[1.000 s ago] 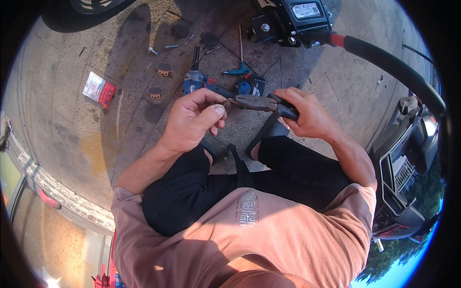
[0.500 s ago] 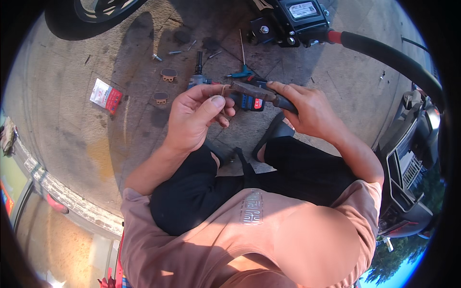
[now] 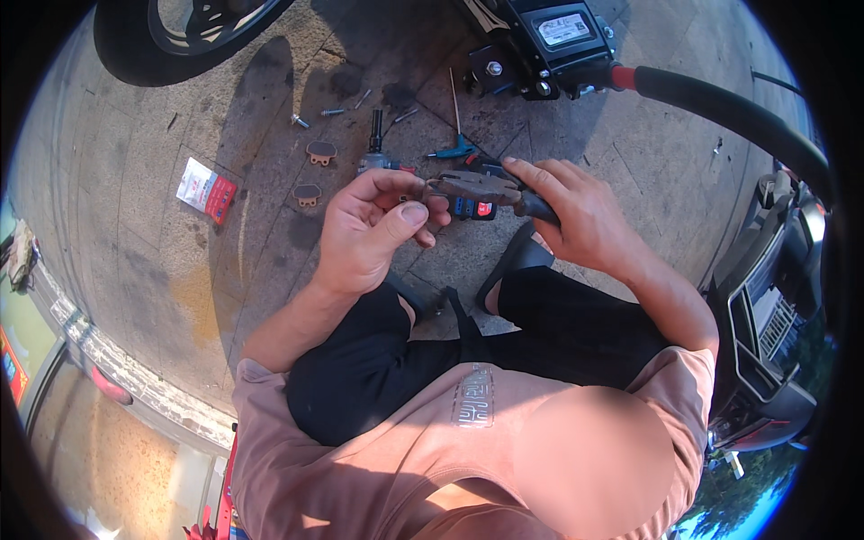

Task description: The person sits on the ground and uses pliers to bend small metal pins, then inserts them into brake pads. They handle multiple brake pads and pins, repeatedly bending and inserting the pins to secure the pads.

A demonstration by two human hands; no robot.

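My right hand point(image 3: 583, 214) is closed round the dark handles of a pair of worn pliers point(image 3: 479, 187), whose jaws point left. At the jaw tips, my left hand point(image 3: 364, 229) pinches a small thin piece point(image 3: 429, 191) between thumb and fingers. Its kind is too small to make out, and fingers and jaws partly hide it. Below the pliers, a blue and black power tool point(image 3: 375, 148) with a long dark socket lies on the ground, largely covered by my hands.
Two brake pads point(image 3: 320, 152) lie left of the tool, with several loose bolts point(image 3: 332, 112) beyond. A teal-handled hex key point(image 3: 454, 147), a white and red packet point(image 3: 206, 190), a wheel point(image 3: 135, 45), a black machine part with a hose point(image 3: 729, 108) and a parked scooter point(image 3: 765, 324) surround me.
The plier jaws have come up against my left fingertips and the small piece, which showed as a thin curve before. The view has shifted slightly.
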